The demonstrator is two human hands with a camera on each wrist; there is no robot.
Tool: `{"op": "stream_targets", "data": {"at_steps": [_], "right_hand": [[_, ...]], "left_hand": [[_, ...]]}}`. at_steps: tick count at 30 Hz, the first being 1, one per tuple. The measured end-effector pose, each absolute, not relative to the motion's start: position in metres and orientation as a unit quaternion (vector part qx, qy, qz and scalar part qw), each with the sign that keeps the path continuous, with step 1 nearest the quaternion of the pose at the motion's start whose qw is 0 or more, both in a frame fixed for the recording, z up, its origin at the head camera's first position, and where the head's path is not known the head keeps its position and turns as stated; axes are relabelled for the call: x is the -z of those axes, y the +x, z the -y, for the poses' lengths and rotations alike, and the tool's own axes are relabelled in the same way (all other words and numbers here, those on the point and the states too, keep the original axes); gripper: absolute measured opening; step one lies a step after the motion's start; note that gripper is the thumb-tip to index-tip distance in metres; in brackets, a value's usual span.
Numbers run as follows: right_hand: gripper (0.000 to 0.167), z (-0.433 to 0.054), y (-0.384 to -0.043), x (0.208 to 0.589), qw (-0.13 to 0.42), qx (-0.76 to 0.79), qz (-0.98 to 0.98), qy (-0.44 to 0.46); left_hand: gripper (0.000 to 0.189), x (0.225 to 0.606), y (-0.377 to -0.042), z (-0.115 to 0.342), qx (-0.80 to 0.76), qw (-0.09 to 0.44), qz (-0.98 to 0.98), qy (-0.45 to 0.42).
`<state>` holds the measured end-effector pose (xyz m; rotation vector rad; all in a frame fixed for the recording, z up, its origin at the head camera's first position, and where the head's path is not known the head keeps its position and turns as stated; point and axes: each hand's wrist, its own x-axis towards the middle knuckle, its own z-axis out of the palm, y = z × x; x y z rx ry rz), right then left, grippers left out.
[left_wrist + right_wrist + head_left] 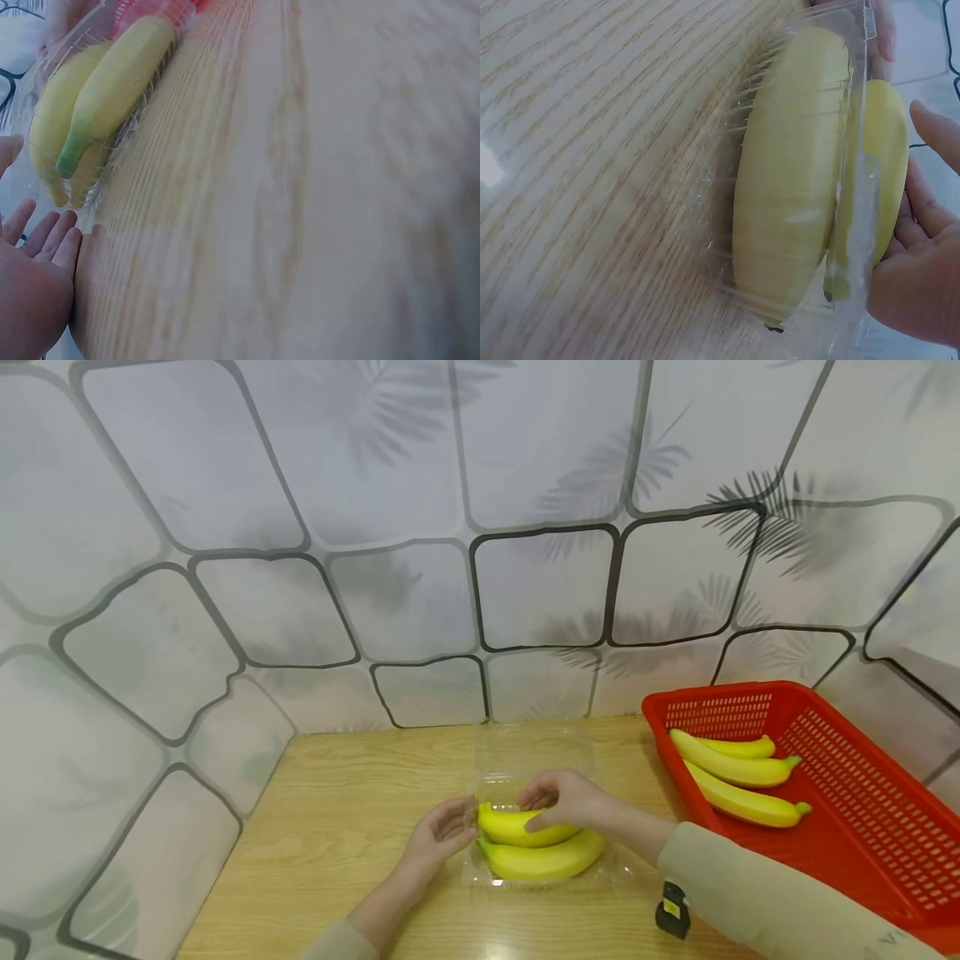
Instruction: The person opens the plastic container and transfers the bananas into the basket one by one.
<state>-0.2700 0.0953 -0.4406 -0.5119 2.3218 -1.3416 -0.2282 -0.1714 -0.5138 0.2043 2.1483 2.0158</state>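
A clear plastic clamshell box (480, 875) sits on the table with its transparent lid raised at the back. In the head view, one yellow banana (543, 858) lies along the near side and another banana (517, 828) lies behind it. The left wrist view shows a further banana tip (90, 176) below these. My right hand (573, 802) is over the rear banana, its thumb extended and its fingers on the far side; in the right wrist view the thumb stands apart from the fruit. At the box's left end, my left hand (438, 835) holds its fingers extended, fingertips right at the wall.
To the right stands a red plastic basket (832, 852) with slotted walls, holding several bananas (738, 768). A small black device with a yellow label (672, 910) is by the right sleeve. Behind the wooden table (360, 793) rises a patterned wall (405, 602).
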Motion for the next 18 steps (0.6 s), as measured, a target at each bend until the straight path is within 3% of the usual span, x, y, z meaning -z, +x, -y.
{"op": "stream_targets", "data": {"at_steps": [18], "right_hand": [[0.035, -0.0965, -0.274, 0.4426, 0.228, 0.441, -0.85, -0.177]], "left_hand": [[0.058, 0.5121, -0.226, 0.1711, -0.672, 0.091, -0.732, 0.062]]}}
